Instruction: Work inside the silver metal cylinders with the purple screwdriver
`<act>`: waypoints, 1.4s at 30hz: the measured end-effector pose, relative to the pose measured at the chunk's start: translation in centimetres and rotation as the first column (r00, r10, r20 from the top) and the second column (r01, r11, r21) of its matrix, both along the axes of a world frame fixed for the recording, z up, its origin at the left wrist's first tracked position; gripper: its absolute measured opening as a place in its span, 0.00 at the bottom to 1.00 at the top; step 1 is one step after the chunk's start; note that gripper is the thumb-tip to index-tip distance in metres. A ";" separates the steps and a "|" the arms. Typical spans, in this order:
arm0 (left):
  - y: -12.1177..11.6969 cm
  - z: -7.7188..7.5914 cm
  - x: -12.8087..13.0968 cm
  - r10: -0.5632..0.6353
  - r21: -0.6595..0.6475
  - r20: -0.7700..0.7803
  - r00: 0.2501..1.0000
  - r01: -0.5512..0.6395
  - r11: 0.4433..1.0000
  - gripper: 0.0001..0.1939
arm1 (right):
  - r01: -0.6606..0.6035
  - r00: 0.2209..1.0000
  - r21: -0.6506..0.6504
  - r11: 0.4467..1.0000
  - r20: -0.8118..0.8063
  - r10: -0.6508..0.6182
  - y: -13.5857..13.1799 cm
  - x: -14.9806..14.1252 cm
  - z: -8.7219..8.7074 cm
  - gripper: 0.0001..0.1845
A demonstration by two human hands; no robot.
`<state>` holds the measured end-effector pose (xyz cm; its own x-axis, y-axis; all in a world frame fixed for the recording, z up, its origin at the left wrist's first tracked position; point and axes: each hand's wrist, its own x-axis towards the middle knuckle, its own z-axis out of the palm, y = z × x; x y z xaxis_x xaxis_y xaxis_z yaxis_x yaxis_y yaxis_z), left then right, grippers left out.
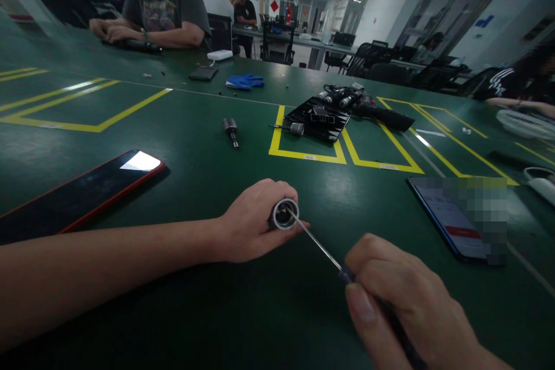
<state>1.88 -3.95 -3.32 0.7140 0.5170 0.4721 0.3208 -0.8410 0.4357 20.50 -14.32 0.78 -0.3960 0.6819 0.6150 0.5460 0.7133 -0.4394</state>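
Observation:
My left hand [251, 219] is wrapped round a small metal cylinder [284, 214], its open silver-rimmed end turned towards me. My right hand [407, 300] pinches the dark handle of a thin screwdriver [314, 241]. The shaft runs up and to the left, and its tip sits inside the cylinder's opening. Both hands rest low over the green table [217, 144], near its front.
A red-cased phone [82, 191] lies at the left and another phone [459, 217] at the right. Farther back lie a small metal part [230, 129], a second one [295, 128], a black tray [323, 118] with parts, and a blue glove [245, 81]. Other people sit around the table.

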 end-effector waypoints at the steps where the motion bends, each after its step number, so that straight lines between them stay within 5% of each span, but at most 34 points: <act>1: 0.0 0.0 0.0 0.001 -0.002 0.002 1.000 -0.001 1.000 0.09 | 0.003 1.000 0.000 1.000 0.004 -0.003 0.0 0.0 0.0 0.10; 16: 0.0 0.2 -0.1 0.015 -0.047 -0.035 0.999 -0.017 0.999 0.09 | 0.068 0.965 -0.166 0.984 -0.240 -0.107 -0.5 0.1 -0.9 0.09; 42: 0.0 0.4 -0.2 -0.003 -0.036 -0.042 0.999 0.001 0.999 0.09 | 0.113 0.974 -0.159 0.981 -0.178 -0.141 -0.3 -0.2 -0.5 0.08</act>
<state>1.68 -3.91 -2.92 0.7338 0.5318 0.4227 0.3380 -0.8256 0.4518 20.29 -14.61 0.23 -0.1868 0.8078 0.5590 0.5257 0.5629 -0.6378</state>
